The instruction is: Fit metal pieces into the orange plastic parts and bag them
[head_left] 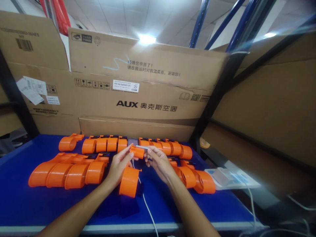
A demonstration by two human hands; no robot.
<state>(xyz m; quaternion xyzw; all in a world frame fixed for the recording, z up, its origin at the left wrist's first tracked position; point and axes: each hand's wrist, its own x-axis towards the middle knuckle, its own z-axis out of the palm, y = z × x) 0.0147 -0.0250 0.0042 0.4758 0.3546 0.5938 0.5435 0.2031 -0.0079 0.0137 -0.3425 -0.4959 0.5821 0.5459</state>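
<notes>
Nearest, an orange housing [129, 181] stands on the blue table [24, 204] between your wrists; just beyond, your left hand [120, 165] and right hand [158, 161] pinch a small orange part [138, 152] with closed fingers; farther off, orange rows [138, 144] line the cardboard box [138, 98].

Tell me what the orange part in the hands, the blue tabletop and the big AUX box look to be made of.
Orange part, held between left hand and right hand: probably moulded plastic, smooth with a faint sheen, uniform colour. Blue tabletop: looks like a matte mat or laminate; the picture leaves it open. AUX box: brown corrugated cardboard, dull, creased, with printed text and labels.
</notes>
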